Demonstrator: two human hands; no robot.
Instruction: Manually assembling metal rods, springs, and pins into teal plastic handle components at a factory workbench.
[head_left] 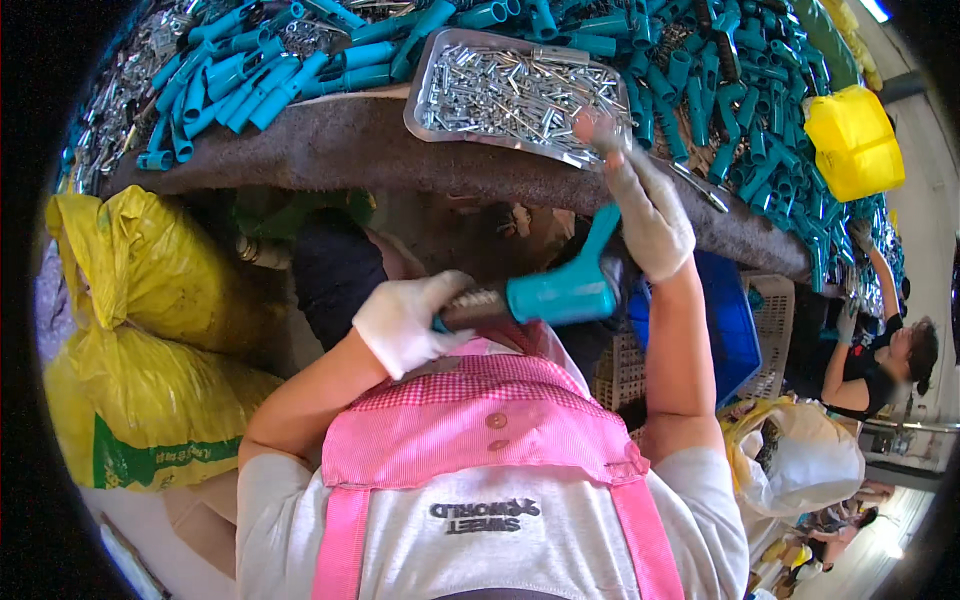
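Note:
My left hand [405, 320], in a white glove, is closed around the dark, ribbed end of a teal tube-shaped part [562, 296]. That part lies sideways before my apron, and a slimmer teal arm rises from its right end. My right hand [650, 215], also gloved, is raised at the right, its fingers stretched toward the near right corner of a clear plastic tray [418, 105]. Heaped in the tray are small silvery metal pins [510, 95]. The right fingertips are smeared by motion; I see nothing held in them.
Piles of teal parts [250, 85] cover the bench beyond its dark cloth edge [330, 150]. Yellow sacks [150, 280] stand at left. At right are a blue bin [715, 320], an open sack [800, 460], a yellow container [853, 143] and another person [880, 365] working.

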